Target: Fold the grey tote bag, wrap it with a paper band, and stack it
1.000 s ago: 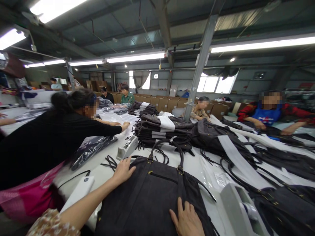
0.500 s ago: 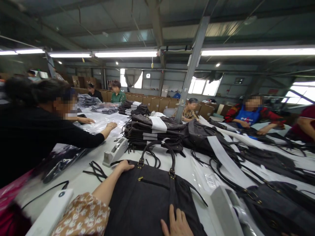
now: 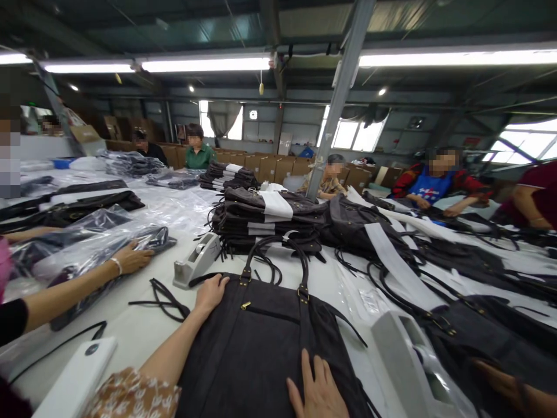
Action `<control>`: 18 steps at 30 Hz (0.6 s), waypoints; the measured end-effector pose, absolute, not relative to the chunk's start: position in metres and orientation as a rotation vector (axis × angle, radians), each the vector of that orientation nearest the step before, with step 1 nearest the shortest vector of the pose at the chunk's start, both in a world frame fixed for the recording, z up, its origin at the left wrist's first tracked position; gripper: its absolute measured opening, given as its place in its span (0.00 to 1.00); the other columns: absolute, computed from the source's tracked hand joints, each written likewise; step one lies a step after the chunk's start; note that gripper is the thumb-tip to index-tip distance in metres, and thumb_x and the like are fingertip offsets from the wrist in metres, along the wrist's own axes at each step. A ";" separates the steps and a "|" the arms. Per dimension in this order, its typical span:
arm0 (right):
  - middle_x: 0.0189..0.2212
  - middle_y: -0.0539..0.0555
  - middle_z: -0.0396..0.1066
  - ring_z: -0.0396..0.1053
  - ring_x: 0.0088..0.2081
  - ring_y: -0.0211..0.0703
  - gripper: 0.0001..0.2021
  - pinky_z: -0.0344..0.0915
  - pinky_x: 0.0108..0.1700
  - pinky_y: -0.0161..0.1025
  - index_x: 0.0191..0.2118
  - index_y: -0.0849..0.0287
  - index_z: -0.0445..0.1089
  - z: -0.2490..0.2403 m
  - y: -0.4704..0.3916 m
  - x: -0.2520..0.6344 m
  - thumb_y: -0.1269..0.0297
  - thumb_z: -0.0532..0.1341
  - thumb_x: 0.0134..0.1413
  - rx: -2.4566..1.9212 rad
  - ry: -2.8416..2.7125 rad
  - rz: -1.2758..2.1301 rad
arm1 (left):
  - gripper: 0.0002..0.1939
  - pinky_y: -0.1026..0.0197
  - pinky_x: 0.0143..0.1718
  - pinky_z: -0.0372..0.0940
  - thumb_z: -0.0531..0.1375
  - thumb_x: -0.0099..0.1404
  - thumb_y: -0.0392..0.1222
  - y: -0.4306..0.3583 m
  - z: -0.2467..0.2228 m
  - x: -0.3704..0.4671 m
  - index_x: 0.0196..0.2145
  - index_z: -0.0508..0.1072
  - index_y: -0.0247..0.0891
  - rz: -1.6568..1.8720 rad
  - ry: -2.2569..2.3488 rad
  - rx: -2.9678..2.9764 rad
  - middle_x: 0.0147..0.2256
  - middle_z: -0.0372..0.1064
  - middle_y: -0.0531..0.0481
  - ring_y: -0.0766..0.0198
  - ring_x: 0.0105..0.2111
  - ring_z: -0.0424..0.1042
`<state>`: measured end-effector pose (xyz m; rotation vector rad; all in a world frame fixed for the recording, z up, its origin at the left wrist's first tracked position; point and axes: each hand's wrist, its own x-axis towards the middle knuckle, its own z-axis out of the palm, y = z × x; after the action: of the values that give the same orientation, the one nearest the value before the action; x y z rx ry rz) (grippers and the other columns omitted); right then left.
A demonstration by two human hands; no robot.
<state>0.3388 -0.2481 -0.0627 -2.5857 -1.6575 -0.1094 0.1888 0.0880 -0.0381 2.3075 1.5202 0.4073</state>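
A dark grey handbag lies flat before me, its two handles stretched away from me and a small brass zip pull near its top. My left hand is closed on the bag's upper left corner; some of its fingertips are hidden. Flat on the lower right of the bag's front rests my right hand, fingers spread, holding nothing. Just beyond the left hand stands a grey tape dispenser, with loose black straps beside it.
Stacked dark bags with white paper bands stand behind the handbag. A second tape dispenser is at right, near another bag and a co-worker's hand. At left, a co-worker's hand touches a plastic-wrapped bag. A white device lies lower left.
The co-worker at left has drawn back, and that arm now reaches over the plastic-wrapped bag. A hand has appeared at lower right. My hands stay on the handbag; the view has tilted down slightly.
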 end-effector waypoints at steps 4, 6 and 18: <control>0.57 0.71 0.62 0.60 0.58 0.66 0.34 0.56 0.59 0.56 0.60 0.72 0.60 -0.057 -0.247 0.334 0.47 0.50 0.58 -2.613 -1.618 -0.093 | 0.22 0.60 0.36 0.61 0.45 0.69 0.55 0.090 -0.042 0.188 0.37 0.72 0.40 0.410 1.530 2.337 0.37 0.75 0.41 0.53 0.40 0.73; 0.58 0.69 0.61 0.59 0.58 0.66 0.34 0.55 0.59 0.56 0.60 0.71 0.60 -0.054 -0.247 0.332 0.47 0.49 0.58 -2.611 -1.612 -0.067 | 0.22 0.61 0.35 0.61 0.45 0.69 0.56 0.093 -0.043 0.187 0.36 0.72 0.40 0.410 1.536 2.342 0.36 0.75 0.42 0.53 0.39 0.74; 0.58 0.71 0.58 0.55 0.60 0.64 0.34 0.51 0.60 0.52 0.63 0.73 0.54 -0.028 -0.242 0.319 0.50 0.48 0.60 -2.703 -1.548 0.042 | 0.26 0.56 0.37 0.63 0.43 0.69 0.57 0.076 -0.023 0.182 0.38 0.72 0.35 0.429 1.551 2.437 0.35 0.74 0.35 0.48 0.38 0.73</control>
<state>0.3190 -0.2420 -0.0282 -2.7033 -1.5480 0.0421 0.1820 0.0758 -0.0234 2.4371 1.5511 0.4295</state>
